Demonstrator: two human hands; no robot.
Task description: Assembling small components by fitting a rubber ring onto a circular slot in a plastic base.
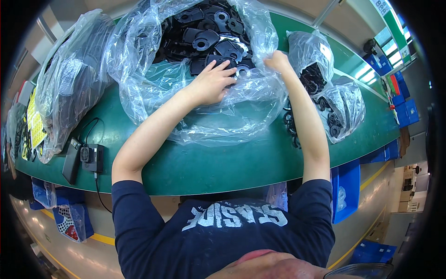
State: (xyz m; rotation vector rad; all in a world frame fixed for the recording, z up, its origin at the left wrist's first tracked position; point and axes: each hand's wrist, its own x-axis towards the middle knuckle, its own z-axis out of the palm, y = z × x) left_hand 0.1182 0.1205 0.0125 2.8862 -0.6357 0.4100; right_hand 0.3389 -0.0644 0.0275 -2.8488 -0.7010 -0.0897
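A large clear plastic bag (223,123) lies wide open on the green table, filled with black plastic parts (195,35), many with a ring-shaped hole. My left hand (213,83) rests at the near edge of the pile, fingers spread over the parts, palm above the bag's near fold. On the right side of the opening, my right hand (277,62) is closed on the bag's gathered rim. Its fingertips are partly hidden by the plastic.
A tall filled clear bag (76,79) stands at left, beside a black power adapter (92,158) with a cable. Two smaller bags, an upper one (311,56) and a lower one (341,111), hold black parts at right. Blue bins (346,190) sit below the table edge.
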